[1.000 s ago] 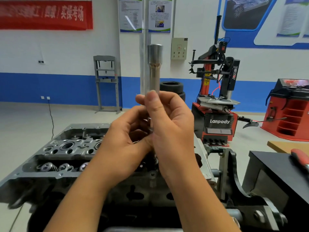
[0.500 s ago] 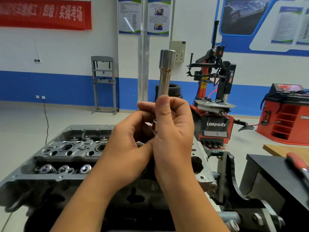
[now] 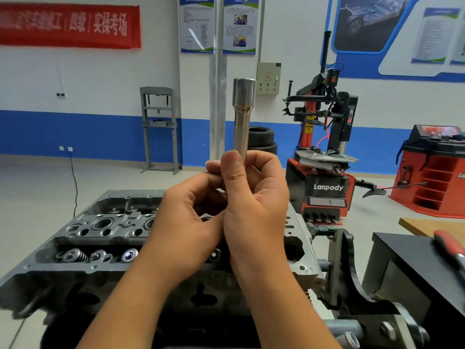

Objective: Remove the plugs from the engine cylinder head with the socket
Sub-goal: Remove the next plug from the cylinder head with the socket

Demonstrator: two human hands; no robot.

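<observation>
The hands are raised together in front of the chest, above the cylinder head (image 3: pixel 105 238). The right hand (image 3: pixel 254 207) grips the lower end of the socket (image 3: pixel 242 117), thumb laid up its near side and fingers curled round behind, so the long chromed tool stands nearly upright with its wider end on top. The left hand (image 3: pixel 186 217) is curled against the right, its fingertips working at the socket's lower end just under the right thumb; what they pinch there is hidden, so whether a plug is being pulled out of the tool cannot be told. The head sits below on a stand (image 3: pixel 352 273), its top face open to view, with round wells (image 3: pixel 102 224) along the far row and valve springs (image 3: pixel 73 255) along the near one. The wells that show look dark and hollow, but none can be seen to the bottom, and the hands cover the middle of the head, so how many plugs are out is unclear. As a judgement, the task is somewhere in its middle: the socket is off the head and in hand, not seated in any well, and it must go down into a well before another plug can be turned out. A red-handled tool (image 3: pixel 450 248) lies on the dark surface (image 3: pixel 402 250) at right.
</observation>
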